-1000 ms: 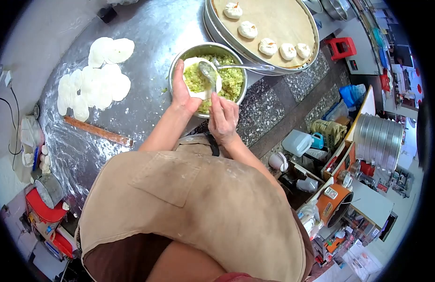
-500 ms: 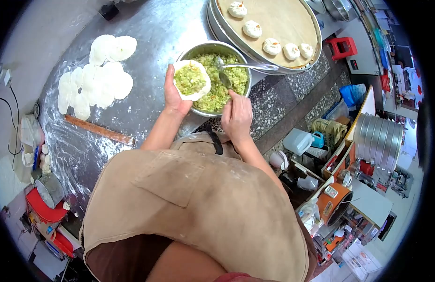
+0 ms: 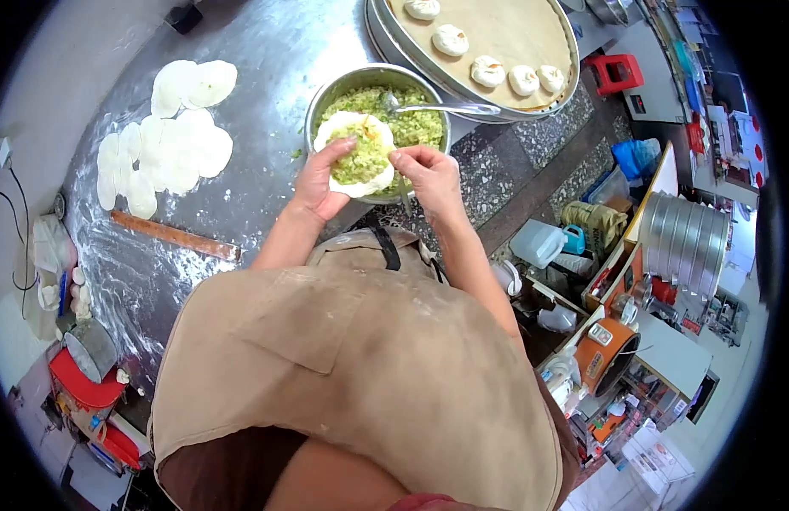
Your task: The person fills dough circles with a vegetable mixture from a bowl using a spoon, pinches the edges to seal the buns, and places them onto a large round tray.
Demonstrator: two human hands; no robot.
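A round dough wrapper (image 3: pixel 377 184), heaped with chopped green filling (image 3: pixel 360 159), rests in my left hand (image 3: pixel 319 187), whose fingers cup it from beneath while the thumb presses onto the filling. My right hand (image 3: pixel 434 180) pinches the wrapper's right edge between thumb and fingertips. A small metal filling spatula (image 3: pixel 404 196) points down from under that same hand, tucked in its fingers. Both hands work over the near side of a steel bowl (image 3: pixel 313 109) of green filling. A metal spoon (image 3: pixel 446 108) leans in the bowl, its handle across the right rim.
Flat dough wrappers (image 3: pixel 177 153) overlap on the floured steel table (image 3: pixel 267 77) at left, beside a wooden rolling pin (image 3: pixel 175 236). A round lined steamer tray (image 3: pixel 505 38) holds several pleated buns (image 3: pixel 488 71) beyond the bowl. A red stool (image 3: pixel 614 74) stands on the floor at right.
My right hand has lifted the spatula out of the bowl's filling and come to the wrapper's edge. My left thumb has moved from the wrapper's outside onto the filling.
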